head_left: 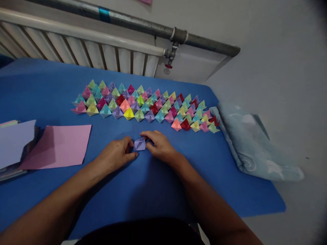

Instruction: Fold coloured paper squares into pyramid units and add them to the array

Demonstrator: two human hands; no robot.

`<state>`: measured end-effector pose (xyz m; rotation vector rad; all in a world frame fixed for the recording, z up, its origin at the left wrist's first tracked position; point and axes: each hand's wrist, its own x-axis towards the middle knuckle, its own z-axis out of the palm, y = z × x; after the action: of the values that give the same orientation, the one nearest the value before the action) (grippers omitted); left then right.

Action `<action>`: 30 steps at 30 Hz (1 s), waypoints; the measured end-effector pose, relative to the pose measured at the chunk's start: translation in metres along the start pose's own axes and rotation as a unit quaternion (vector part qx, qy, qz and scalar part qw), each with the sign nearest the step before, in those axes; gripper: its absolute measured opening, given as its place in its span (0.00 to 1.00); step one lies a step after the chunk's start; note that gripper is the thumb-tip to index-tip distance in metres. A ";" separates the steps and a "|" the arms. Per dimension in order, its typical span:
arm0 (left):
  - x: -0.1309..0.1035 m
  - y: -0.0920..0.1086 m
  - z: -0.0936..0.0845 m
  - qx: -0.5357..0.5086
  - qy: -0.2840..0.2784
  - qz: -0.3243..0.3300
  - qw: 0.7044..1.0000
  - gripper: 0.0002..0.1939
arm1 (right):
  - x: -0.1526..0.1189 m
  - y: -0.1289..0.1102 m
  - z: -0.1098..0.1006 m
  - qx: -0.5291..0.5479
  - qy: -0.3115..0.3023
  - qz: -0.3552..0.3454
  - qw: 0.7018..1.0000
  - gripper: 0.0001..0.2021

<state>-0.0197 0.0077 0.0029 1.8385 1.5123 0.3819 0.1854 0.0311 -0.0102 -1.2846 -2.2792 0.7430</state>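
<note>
Evidently, the purple folded paper sat on the blue tabletop directly between the left hand and the right hand, fingers curled at its sides (neither clearly nearer, any actual pinch impossible to tell).

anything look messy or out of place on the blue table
Mildly, yes: at the left, the paper stack looks untidy, its edges not lined up, with a pink sheet jutting out to its right. The paper boats stand in rows; I see nothing spilled or torn.
</note>
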 end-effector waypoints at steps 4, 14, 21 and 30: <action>0.003 -0.007 0.001 0.029 0.080 0.006 0.996 0.09 | -0.004 -0.007 -0.007 -0.033 -0.019 0.014 0.999 0.19; 0.001 0.002 -0.009 -0.069 0.035 0.019 0.997 0.19 | -0.007 -0.013 -0.015 0.017 -0.046 0.012 0.999 0.17; 0.002 -0.003 0.002 -0.019 0.073 0.094 0.993 0.13 | -0.007 -0.016 -0.014 0.003 -0.060 -0.003 0.998 0.16; 0.001 -0.006 0.015 0.081 0.091 0.129 0.984 0.10 | -0.007 -0.022 -0.012 0.024 -0.080 0.024 0.996 0.10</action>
<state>-0.0141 0.0041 -0.0123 2.1890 1.4631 0.5782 0.1813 0.0185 0.0119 -1.3049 -2.3465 0.9416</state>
